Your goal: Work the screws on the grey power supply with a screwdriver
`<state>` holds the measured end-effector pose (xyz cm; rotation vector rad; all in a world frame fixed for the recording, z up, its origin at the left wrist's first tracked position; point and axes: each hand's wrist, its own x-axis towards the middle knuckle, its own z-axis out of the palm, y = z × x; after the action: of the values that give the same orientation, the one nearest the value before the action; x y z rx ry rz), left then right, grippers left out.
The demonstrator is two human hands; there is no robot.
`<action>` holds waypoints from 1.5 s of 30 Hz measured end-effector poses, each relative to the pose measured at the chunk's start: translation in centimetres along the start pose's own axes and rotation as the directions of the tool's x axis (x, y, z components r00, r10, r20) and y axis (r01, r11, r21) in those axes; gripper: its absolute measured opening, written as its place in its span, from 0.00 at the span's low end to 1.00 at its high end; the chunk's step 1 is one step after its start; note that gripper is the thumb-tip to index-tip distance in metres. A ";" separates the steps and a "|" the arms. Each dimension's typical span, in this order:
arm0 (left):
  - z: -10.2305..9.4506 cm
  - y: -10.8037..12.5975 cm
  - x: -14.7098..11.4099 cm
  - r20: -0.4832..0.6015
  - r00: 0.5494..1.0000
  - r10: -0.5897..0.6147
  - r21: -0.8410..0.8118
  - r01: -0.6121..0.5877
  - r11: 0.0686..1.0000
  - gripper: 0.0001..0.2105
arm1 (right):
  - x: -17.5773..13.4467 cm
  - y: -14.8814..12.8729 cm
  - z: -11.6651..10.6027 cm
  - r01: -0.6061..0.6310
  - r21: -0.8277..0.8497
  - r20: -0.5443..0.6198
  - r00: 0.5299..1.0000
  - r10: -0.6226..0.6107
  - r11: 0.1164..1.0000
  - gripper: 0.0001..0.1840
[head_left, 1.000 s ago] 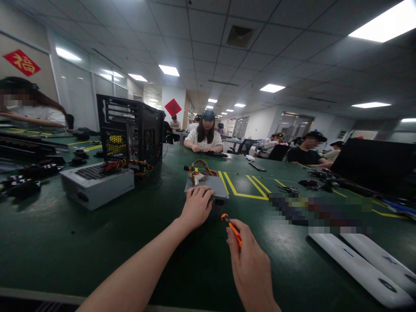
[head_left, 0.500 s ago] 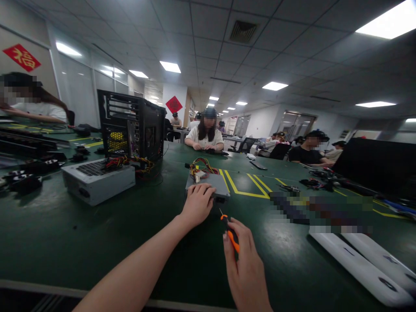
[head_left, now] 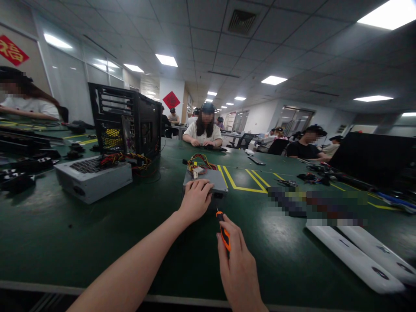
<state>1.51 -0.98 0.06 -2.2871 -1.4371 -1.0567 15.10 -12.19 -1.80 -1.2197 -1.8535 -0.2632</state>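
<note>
A grey computer power supply (head_left: 212, 180) sits on the green table in front of me, a bundle of coloured wires (head_left: 203, 162) with a white plug at its back. My left hand (head_left: 196, 198) lies over its left front part, fingers curled on the top; the thumb is hidden. In my right hand (head_left: 237, 255) is a screwdriver (head_left: 224, 234) with an orange and black handle, held between thumb and fingers. Its thin shaft points up at the power supply's near face, just below the socket. Whether the tip touches a screw cannot be made out.
Left stand a second power supply (head_left: 94, 177) and a black computer case (head_left: 126, 121). Long white panels (head_left: 354, 255) lie right, near pliers (head_left: 286, 183) and a dark monitor (head_left: 377, 162). A person (head_left: 204, 128) sits across the table (head_left: 156, 268).
My right hand has moved slightly left with the screwdriver, which now stands more upright. The view has shifted a little. My left hand stays on the power supply.
</note>
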 end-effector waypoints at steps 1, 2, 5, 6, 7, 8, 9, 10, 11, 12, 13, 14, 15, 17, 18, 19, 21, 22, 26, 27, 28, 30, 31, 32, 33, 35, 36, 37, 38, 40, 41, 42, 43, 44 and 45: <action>0.0 0.0 0.0 0.002 1.000 0.001 0.000 -0.001 1.000 0.15 | 0.0 0.0 0.0 -0.026 -0.003 -0.001 1.000 0.026 1.000 0.16; 0.0 0.0 0.0 0.003 1.000 0.002 0.001 -0.002 1.000 0.15 | 0.0 0.1 -0.1 -0.065 -0.005 -0.003 0.998 0.065 0.998 0.16; 0.1 0.0 0.0 0.001 1.000 0.006 0.012 -0.006 1.000 0.14 | 0.0 0.1 -0.3 -0.099 0.013 -0.004 0.995 0.099 0.995 0.17; 0.1 0.0 0.0 0.000 1.000 0.006 0.016 -0.006 1.000 0.14 | 0.0 0.1 -0.3 -0.079 0.022 -0.001 0.997 0.079 0.997 0.16; 0.2 0.0 0.0 0.000 1.000 0.007 0.019 -0.007 1.000 0.14 | 0.1 0.0 -0.3 -0.049 0.028 -0.001 0.999 0.049 0.998 0.16; 0.2 0.0 0.0 -0.001 1.000 0.008 0.020 -0.008 1.000 0.14 | 0.1 -0.1 -0.3 -0.020 0.032 0.001 1.000 0.020 0.999 0.16; 0.2 0.0 0.0 -0.001 1.000 0.010 0.021 -0.010 1.000 0.14 | 0.1 -0.1 -0.2 -0.003 0.032 0.006 1.000 0.003 0.999 0.16; 0.2 0.0 0.0 -0.002 1.000 0.010 0.021 -0.010 1.000 0.14 | 0.1 -0.1 -0.2 -0.001 0.030 0.009 1.000 0.000 1.000 0.16; 0.2 0.0 0.0 -0.003 1.000 0.009 0.022 -0.009 1.000 0.14 | 0.2 -0.1 -0.2 -0.010 0.029 0.007 1.000 0.010 1.000 0.16; 0.2 0.0 0.0 -0.003 1.000 0.007 0.022 -0.007 1.000 0.14 | 0.2 -0.1 -0.2 -0.032 0.028 0.000 0.999 0.032 0.999 0.16; 0.2 0.0 0.0 -0.003 1.000 0.005 0.021 -0.005 1.000 0.14 | 0.3 0.0 -0.2 -0.063 0.029 -0.007 0.998 0.063 0.998 0.17; 0.2 0.0 0.0 -0.002 1.000 0.002 0.019 -0.002 1.000 0.14 | 0.3 0.0 -0.2 -0.090 0.034 -0.016 0.996 0.090 0.995 0.17; 0.2 0.0 0.0 0.000 1.000 0.000 0.016 0.000 1.000 0.14 | 0.4 0.1 -0.3 -0.106 0.044 -0.021 0.994 0.107 0.993 0.17; 0.2 0.0 0.0 0.004 1.000 -0.002 0.010 0.002 1.000 0.14 | 0.4 0.2 -0.3 -0.092 0.068 -0.013 0.996 0.093 0.993 0.17; 0.2 0.0 0.1 0.004 1.000 -0.003 0.008 0.003 1.000 0.14 | 0.4 0.2 -0.3 -0.070 0.078 -0.011 0.997 0.071 0.994 0.17; 0.2 0.0 0.1 0.003 1.000 -0.004 0.006 0.004 1.000 0.14 | 0.4 0.2 -0.2 -0.050 0.086 -0.012 0.999 0.051 0.995 0.17; 0.2 0.0 0.1 0.003 1.000 -0.006 0.004 0.006 1.000 0.14 | 0.3 0.1 -0.1 -0.058 0.097 -0.015 0.998 0.059 0.994 0.17; 0.2 0.0 0.1 0.004 1.000 -0.007 0.003 0.007 1.000 0.15 | 0.2 0.1 0.0 -0.088 0.104 -0.018 0.996 0.090 0.991 0.17; 0.1 0.1 0.1 0.008 1.000 -0.018 0.003 0.018 1.000 0.14 | 0.0 0.5 -0.3 -0.237 0.150 0.003 0.971 0.239 0.960 0.17; 0.1 0.1 0.1 0.009 1.000 -0.019 0.004 0.019 1.000 0.14 | -0.2 0.7 -0.5 -0.262 0.157 0.001 0.964 0.265 0.952 0.17; 0.1 0.1 0.1 0.010 1.000 -0.019 0.005 0.019 1.000 0.14 | -0.3 1.0 -0.8 -0.283 0.159 -0.009 0.958 0.288 0.946 0.17; 0.1 0.0 0.1 0.013 1.000 -0.014 0.007 0.014 1.000 0.14 | -0.7 1.7 -1.4 -0.322 0.161 -0.063 0.940 0.335 0.933 0.19; 0.1 -0.1 0.1 0.018 1.000 -0.008 0.006 0.008 1.000 0.15 | -0.9 2.0 -1.7 -0.336 0.167 -0.091 0.931 0.354 0.927 0.19; 0.1 -0.1 0.0 0.023 1.000 0.000 0.006 0.000 1.000 0.15 | -1.1 2.3 -2.0 -0.354 0.182 -0.124 0.917 0.378 0.917 0.19; 0.0 -0.1 0.0 0.026 1.000 0.007 0.007 -0.007 1.000 0.15 | -1.2 2.5 -2.3 -0.375 0.198 -0.156 0.900 0.406 0.906 0.19; -0.5 0.1 0.0 0.014 1.000 0.012 0.013 -0.012 1.000 0.16 | -1.4 2.6 -2.8 -0.434 0.235 -0.206 0.852 0.481 0.870 0.20; -0.8 0.3 0.0 0.003 1.000 0.011 0.014 -0.011 1.000 0.17 | -1.4 2.6 -2.9 -0.454 0.255 -0.224 0.831 0.509 0.854 0.20; -1.1 0.7 0.0 -0.003 1.000 0.015 0.010 -0.015 1.000 0.16 | -1.5 2.5 -3.0 -0.464 0.275 -0.235 0.817 0.527 0.842 0.20; -1.4 1.1 0.0 0.006 1.000 0.028 -0.003 -0.028 1.000 0.15 | -1.5 2.5 -3.0 -0.458 0.292 -0.242 0.814 0.529 0.839 0.20; -1.9 1.8 -0.1 0.119 0.987 0.108 -0.062 -0.101 0.993 0.12 | -1.5 2.5 -3.0 -0.434 0.311 -0.243 0.824 0.512 0.845 0.19; -2.0 2.1 -0.2 0.203 0.966 0.159 -0.101 -0.141 0.985 0.11 | -1.5 2.5 -3.0 -0.427 0.318 -0.238 0.828 0.507 0.846 0.18; -1.9 2.3 -0.4 0.285 0.936 0.205 -0.138 -0.172 0.975 0.09 | -1.5 2.7 -2.9 -0.423 0.328 -0.233 0.830 0.506 0.845 0.18; -1.7 2.4 -0.6 0.354 0.904 0.241 -0.174 -0.189 0.966 0.09 | -1.6 2.8 -2.9 -0.423 0.339 -0.225 0.831 0.509 0.840 0.18; -1.5 2.4 -0.7 0.406 0.873 0.269 -0.210 -0.197 0.958 0.08 | -1.6 3.0 -2.9 -0.424 0.352 -0.218 0.830 0.514 0.835 0.18; -1.2 2.4 -0.9 0.436 0.854 0.283 -0.243 -0.191 0.951 0.08 | -1.6 3.1 -2.8 -0.424 0.363 -0.211 0.830 0.517 0.830 0.18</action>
<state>2.78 -3.40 0.72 -2.9177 -1.1826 -0.6134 19.47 -13.32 -2.17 -1.2977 -1.2179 0.1101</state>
